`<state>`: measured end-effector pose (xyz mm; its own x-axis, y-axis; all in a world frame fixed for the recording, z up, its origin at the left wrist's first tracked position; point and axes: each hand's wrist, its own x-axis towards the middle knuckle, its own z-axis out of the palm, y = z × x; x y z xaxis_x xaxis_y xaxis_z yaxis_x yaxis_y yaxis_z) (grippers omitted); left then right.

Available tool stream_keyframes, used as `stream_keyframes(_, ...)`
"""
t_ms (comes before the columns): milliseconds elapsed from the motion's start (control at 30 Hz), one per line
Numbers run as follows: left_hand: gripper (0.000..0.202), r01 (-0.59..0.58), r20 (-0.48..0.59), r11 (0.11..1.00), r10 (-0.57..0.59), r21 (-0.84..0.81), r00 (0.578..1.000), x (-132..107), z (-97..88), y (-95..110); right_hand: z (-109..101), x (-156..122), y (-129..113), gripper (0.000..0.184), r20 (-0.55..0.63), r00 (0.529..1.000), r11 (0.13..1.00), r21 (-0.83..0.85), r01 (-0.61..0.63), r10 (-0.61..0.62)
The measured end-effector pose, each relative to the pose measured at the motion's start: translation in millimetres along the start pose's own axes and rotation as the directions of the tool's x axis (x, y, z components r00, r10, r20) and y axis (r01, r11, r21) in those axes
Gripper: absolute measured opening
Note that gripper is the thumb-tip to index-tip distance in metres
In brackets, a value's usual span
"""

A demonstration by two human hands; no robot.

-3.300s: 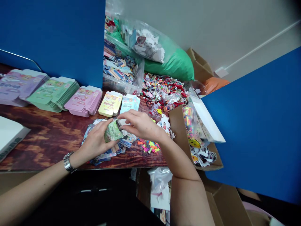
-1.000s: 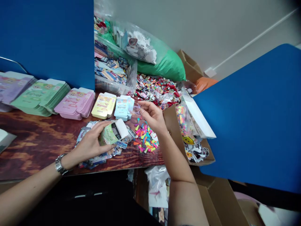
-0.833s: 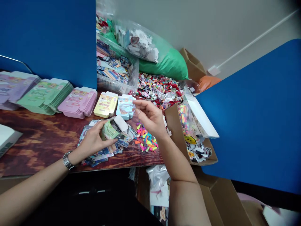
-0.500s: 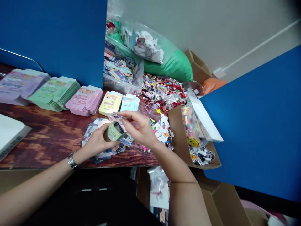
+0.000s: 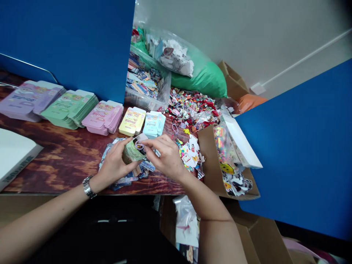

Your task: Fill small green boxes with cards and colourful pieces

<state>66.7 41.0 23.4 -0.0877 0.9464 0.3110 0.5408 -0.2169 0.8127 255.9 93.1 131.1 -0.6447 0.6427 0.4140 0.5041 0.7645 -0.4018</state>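
My left hand (image 5: 113,164) grips a small green printed cardboard box (image 5: 131,151) from below, with its open end facing up and to the right. My right hand (image 5: 163,156) is close beside the box, with its fingertips pinching a small clear plastic loop (image 5: 139,146) at the box's mouth. Both hands are above a loose spread of printed cards (image 5: 123,178) on the wooden table (image 5: 66,154). The box's inside is mostly hidden by my fingers.
Flat box stacks in purple, green, pink, yellow and blue (image 5: 132,121) line the table's back. To the right lie a heap of colourful cutouts (image 5: 190,156) and a cardboard box (image 5: 211,157) holding bright pieces. Blue panels (image 5: 297,146) stand on both sides.
My right hand has moved down and left, bringing the clear loop from above the box to its mouth. My left hand still holds the green box, and the view has shifted slightly.
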Motion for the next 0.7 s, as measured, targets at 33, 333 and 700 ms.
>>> stream_keyframes(33,0.069,-0.032,-0.011,0.999,0.032,0.027,0.999,-0.7,-0.5,0.4,2.3,-0.3,1.2,0.021,0.009,1.0,0.999,-0.032,-0.008,0.009)
stream_keyframes(333,0.078,-0.128,-0.003,0.987,0.128,0.095,0.992,-5.7,-3.2,-6.5,4.5,-3.3,11.0,0.022,0.087,0.994,0.993,-0.091,0.081,-0.073)
stream_keyframes(700,0.066,-0.382,0.043,0.913,0.38,0.14,0.924,-3.0,-14.0,-0.6,32.2,-26.9,4.7,0.035,-0.093,0.992,0.994,0.084,-0.071,0.079)
